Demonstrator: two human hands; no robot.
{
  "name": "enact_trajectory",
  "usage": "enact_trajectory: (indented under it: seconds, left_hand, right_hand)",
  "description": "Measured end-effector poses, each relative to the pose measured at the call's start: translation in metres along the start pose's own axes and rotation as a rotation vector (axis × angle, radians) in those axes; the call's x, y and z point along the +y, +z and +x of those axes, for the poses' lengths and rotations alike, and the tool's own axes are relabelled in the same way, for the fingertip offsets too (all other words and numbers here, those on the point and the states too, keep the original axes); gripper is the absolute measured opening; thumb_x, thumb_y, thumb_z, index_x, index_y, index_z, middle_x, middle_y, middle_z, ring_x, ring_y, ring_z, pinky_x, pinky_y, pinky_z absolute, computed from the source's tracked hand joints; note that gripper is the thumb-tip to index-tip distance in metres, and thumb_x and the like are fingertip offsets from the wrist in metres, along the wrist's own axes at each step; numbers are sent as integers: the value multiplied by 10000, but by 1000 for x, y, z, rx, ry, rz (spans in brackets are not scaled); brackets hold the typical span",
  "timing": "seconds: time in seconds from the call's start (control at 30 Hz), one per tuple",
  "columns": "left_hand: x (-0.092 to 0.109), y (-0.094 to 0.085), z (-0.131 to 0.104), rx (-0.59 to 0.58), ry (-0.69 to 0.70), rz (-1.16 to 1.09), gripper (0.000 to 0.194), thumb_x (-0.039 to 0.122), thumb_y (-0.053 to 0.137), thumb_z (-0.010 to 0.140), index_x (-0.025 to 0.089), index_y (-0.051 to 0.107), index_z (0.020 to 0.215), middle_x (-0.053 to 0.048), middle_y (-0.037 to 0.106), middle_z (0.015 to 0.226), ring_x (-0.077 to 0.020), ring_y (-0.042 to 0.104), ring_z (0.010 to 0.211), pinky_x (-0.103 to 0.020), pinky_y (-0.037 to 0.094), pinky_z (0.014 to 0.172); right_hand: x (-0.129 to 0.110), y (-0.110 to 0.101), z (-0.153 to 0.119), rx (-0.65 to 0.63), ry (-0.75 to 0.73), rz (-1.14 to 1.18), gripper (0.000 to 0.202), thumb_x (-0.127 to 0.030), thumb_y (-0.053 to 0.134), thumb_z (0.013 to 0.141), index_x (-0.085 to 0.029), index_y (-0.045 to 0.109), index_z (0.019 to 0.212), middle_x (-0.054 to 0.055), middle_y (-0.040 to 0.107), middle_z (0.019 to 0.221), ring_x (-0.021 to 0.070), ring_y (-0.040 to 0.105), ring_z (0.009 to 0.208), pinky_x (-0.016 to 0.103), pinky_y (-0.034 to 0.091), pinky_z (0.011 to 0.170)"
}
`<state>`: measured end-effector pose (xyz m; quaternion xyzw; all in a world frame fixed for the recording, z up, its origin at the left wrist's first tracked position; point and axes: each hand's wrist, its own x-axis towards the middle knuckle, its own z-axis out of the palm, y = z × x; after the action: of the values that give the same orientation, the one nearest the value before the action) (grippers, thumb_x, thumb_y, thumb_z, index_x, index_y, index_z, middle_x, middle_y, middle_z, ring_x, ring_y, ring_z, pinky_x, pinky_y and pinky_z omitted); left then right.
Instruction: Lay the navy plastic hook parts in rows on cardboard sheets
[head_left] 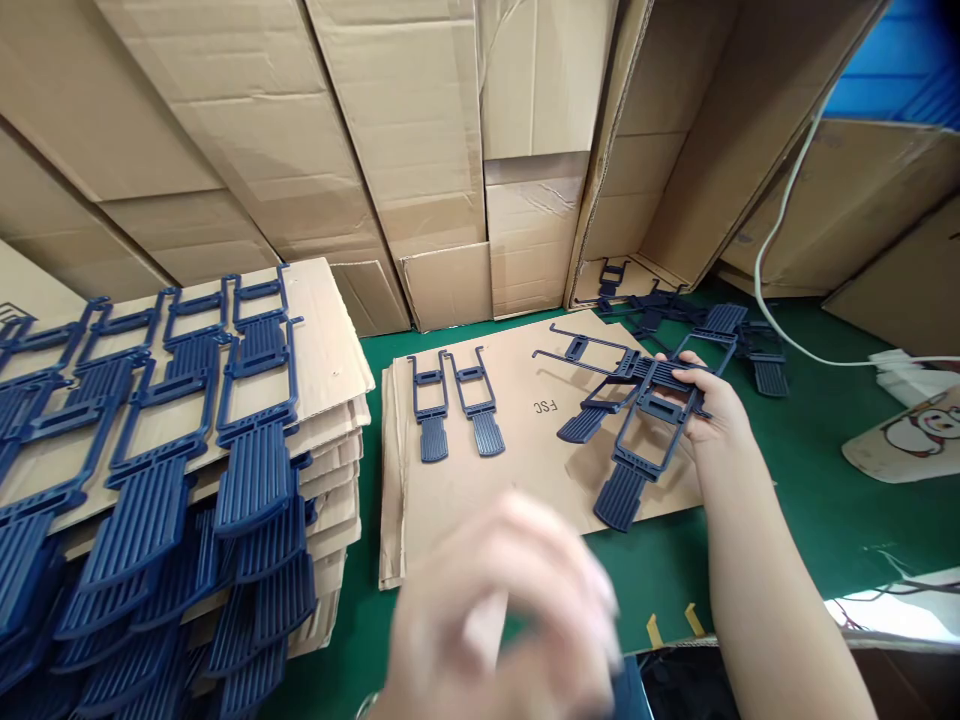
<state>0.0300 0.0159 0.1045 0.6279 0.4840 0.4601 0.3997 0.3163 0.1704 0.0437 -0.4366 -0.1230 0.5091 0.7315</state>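
My right hand (pixel 701 400) grips a bunch of dark blue plastic frames (pixel 649 425) with ribbed tabs, held above the right part of a cardboard sheet (pixel 517 480). My left hand (pixel 510 600) is blurred by motion in front of the sheet's near edge, its fingers curved; whether anything is between them cannot be made out. Two blue frames, one (pixel 430 410) at the left and another (pixel 480 405) beside it, lie apart on the sheet with their ribbed tabs toward me.
Layered cardboard with many blue frames (pixel 259 400) stands at the left. More loose frames (pixel 765 360) lie on the green table (pixel 810 440) at the right. Cardboard boxes (pixel 405 130) line the back. A white cable (pixel 772 220) and a cup (pixel 907 440) are at the right.
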Motion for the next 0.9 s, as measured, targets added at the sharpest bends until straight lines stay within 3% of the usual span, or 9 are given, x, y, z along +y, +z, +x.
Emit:
enact_trajectory:
  seconds: [0.07, 0.13, 0.2, 0.3, 0.4, 0.53, 0.7, 0.9]
  left_hand:
    - [-6, 14, 31, -20, -51, -235, 201, 438, 504, 828, 272, 618, 832, 2, 553, 816, -119, 519, 725, -265, 463, 668]
    - [-20, 27, 59, -9, -209, -541, 126, 326, 557, 807, 246, 598, 896, -2, 546, 976, -106, 513, 832, -204, 442, 666]
    - [-38, 40, 79, 4, -432, -729, 234, 307, 588, 787, 236, 561, 1008, -25, 511, 1149, -133, 487, 1022, -200, 437, 737]
    - [-57, 62, 97, -110, -550, -806, 421, 398, 605, 777, 204, 490, 1132, -94, 417, 1320, -203, 420, 1183, -285, 426, 875]
    - [-62, 84, 109, -220, -584, -854, 487, 474, 642, 730, 186, 505, 1097, -124, 443, 1309, -245, 436, 1187, -318, 435, 884]
    - [-57, 104, 123, -288, -604, -914, 389, 488, 571, 782, 172, 543, 1006, -120, 596, 1099, -230, 594, 979, -293, 497, 756]
    - [-56, 113, 133, -202, -634, -940, 208, 310, 549, 829, 161, 510, 969, -93, 642, 861, -166, 650, 723, -245, 535, 625]
    - [-51, 109, 150, -93, -625, -924, 67, 158, 466, 856, 175, 418, 899, -61, 613, 808, -143, 642, 612, -185, 513, 466]
  right_hand:
    - [-3, -1, -3, -27, 7, 23, 308, 24, 423, 582, -178, 478, 808, 71, 612, 797, 201, 618, 753, 394, 552, 620]
    - [-4, -2, -5, -87, 31, 40, 294, 10, 443, 582, -181, 485, 802, 70, 606, 816, 211, 615, 770, 405, 552, 604]
    - [-3, -3, -8, -189, 56, 50, 279, -8, 466, 585, -188, 493, 797, 59, 597, 844, 213, 612, 781, 410, 553, 597]
    - [2, -4, -10, -321, 86, 40, 286, -31, 500, 576, -201, 497, 807, 45, 585, 882, 215, 610, 798, 398, 557, 600]
    - [5, -5, -12, -448, 149, 12, 297, -60, 532, 581, -213, 489, 832, 22, 574, 907, 205, 617, 782, 334, 558, 557]
    - [9, -3, -13, -639, 239, -39, 328, -100, 607, 582, -227, 469, 852, -10, 566, 903, 185, 622, 724, 271, 539, 475]
    - [16, -1, -11, -647, 274, -71, 341, -113, 614, 587, -234, 461, 867, -15, 582, 950, 206, 617, 836, 361, 560, 626]
    - [28, 0, 3, -440, 292, -22, 359, -95, 541, 619, -234, 482, 944, 12, 619, 982, 210, 600, 917, 438, 519, 761]
